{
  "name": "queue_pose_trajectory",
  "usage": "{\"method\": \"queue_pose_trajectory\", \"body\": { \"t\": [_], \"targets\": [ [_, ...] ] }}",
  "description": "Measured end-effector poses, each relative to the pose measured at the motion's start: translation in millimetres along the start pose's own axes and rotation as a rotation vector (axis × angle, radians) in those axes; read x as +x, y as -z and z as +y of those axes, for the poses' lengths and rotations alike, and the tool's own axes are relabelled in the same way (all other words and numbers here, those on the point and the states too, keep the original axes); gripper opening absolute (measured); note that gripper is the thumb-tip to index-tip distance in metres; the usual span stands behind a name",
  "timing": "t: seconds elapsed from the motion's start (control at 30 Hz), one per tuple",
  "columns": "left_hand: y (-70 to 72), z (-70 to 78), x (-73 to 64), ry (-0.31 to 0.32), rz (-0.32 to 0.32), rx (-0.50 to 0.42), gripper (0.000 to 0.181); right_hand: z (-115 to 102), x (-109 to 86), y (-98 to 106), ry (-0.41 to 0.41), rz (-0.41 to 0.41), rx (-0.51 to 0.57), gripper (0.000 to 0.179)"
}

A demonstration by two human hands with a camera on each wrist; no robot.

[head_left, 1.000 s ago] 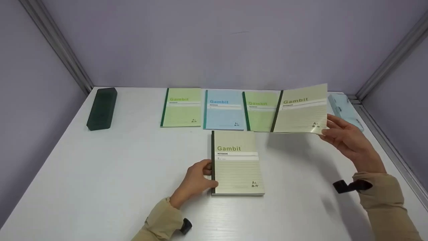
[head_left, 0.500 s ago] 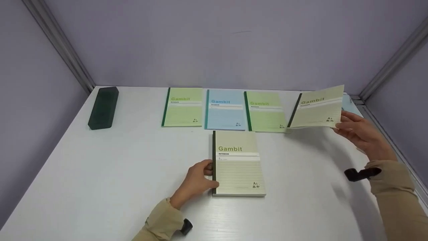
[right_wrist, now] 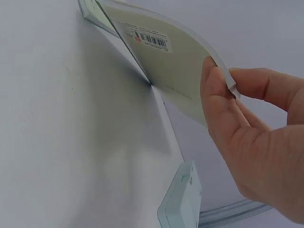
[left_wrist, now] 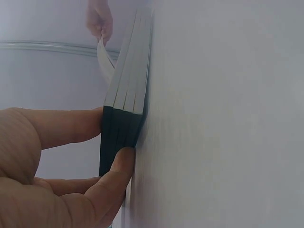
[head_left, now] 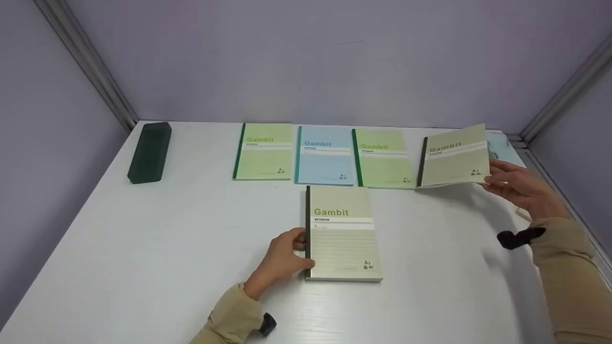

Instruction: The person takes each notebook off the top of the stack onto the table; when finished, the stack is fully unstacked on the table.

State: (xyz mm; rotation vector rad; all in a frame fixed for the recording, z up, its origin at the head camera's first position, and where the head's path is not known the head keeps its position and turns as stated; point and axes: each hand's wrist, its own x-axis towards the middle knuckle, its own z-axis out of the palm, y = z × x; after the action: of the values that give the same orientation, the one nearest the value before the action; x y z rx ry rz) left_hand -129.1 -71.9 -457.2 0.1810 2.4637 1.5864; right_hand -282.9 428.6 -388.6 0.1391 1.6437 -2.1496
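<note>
My right hand [head_left: 523, 191] pinches a beige Gambit notebook [head_left: 452, 165] by its lower right corner, thumb over the cover and fingers beneath. That notebook tilts, its dark spine low at the table and its free side raised; a barcode label [right_wrist: 154, 42] shows on its back in the right wrist view. At the middle front lies a stack of several notebooks [head_left: 342, 246], a beige Gambit one on top. My left hand [head_left: 282, 258] grips the stack at its dark spine, thumb on the top cover and fingers at the spine's side and lower edge.
Along the back of the white table [head_left: 181, 248] lie a green notebook [head_left: 263, 162], a blue notebook [head_left: 325, 165] and a second green notebook [head_left: 382, 167]. A dark green case [head_left: 149, 153] sits at the back left. A pale blue case [head_left: 504, 148] is partly hidden behind my right hand.
My right hand has carried the beige notebook rightward off the second green notebook, uncovering it, then lowered its spine toward the table beside it. My left hand stays on the stack.
</note>
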Motion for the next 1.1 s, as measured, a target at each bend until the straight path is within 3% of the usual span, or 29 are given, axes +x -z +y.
{"method": "queue_pose_trajectory", "body": {
  "t": [0.17, 0.33, 0.4, 0.77, 0.97, 1.1],
  "targets": [
    [-0.2, -0.3, 0.3, 0.008, 0.005, 0.008, 0.064, -1, 3.7, 5, -0.056, 0.064, -0.09, 0.037],
    [0.0, -0.2, 0.8, 0.007, 0.002, 0.002, 0.063, 5, 11.1, 8, -0.095, 0.136, -0.134, 0.077],
    [0.2, -0.1, 0.6, 0.008, 0.003, 0.002, 0.062, 8, 15.7, 8, -0.098, 0.15, -0.13, 0.084],
    [-0.5, -0.1, -1.0, 0.002, -0.011, -0.035, 0.058, 25, 36.4, 11, -0.082, 0.318, -0.445, 0.068],
    [-0.7, 0.4, -0.8, 0.001, 0.0, -0.012, 0.062, 31, 36.3, 8, -0.039, 0.352, -0.573, 0.062],
    [-0.5, -0.2, -0.8, 0.0, -0.002, -0.02, 0.061, 36, 39.1, 7, -0.064, 0.441, -0.65, 0.058]
  ]
}}
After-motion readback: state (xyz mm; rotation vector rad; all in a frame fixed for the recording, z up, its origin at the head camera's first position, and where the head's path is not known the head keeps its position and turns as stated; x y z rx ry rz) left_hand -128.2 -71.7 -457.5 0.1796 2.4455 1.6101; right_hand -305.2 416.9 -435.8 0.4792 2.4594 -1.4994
